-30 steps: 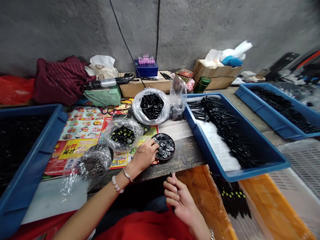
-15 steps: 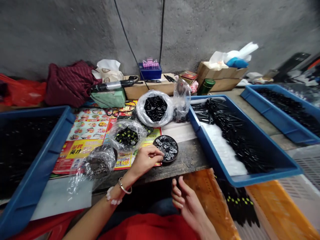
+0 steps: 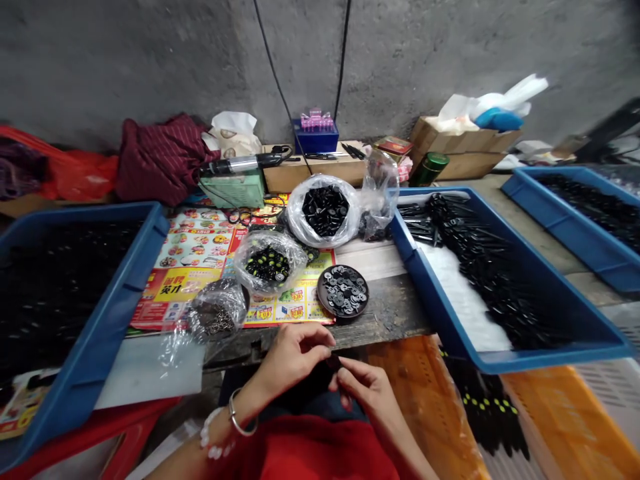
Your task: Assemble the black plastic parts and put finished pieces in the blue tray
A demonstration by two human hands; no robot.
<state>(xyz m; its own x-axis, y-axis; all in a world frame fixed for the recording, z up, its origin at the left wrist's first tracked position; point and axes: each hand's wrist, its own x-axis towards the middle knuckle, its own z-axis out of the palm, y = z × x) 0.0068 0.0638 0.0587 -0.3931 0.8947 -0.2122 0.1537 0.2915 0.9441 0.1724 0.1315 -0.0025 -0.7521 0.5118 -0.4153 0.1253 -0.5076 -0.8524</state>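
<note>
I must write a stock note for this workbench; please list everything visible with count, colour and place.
dish: 1, black, centre front.
bag of black parts: 1, clear, behind dish.
bag of yellow-dotted parts: 1, clear, left of dish.
bag of grey parts: 1, clear, front left.
left tray: 1, blue, far left.
middle tray: 1, blue, holds black sticks, right of dish.
far tray: 1, blue, far right.
flyer: 1, colourful, under bags.
crate: 1, orange, below middle tray.
cloth: 1, maroon, back left.
left hand: 1, bare, in front of dish.
right hand: 1, bare, fingertips meeting left hand.
</note>
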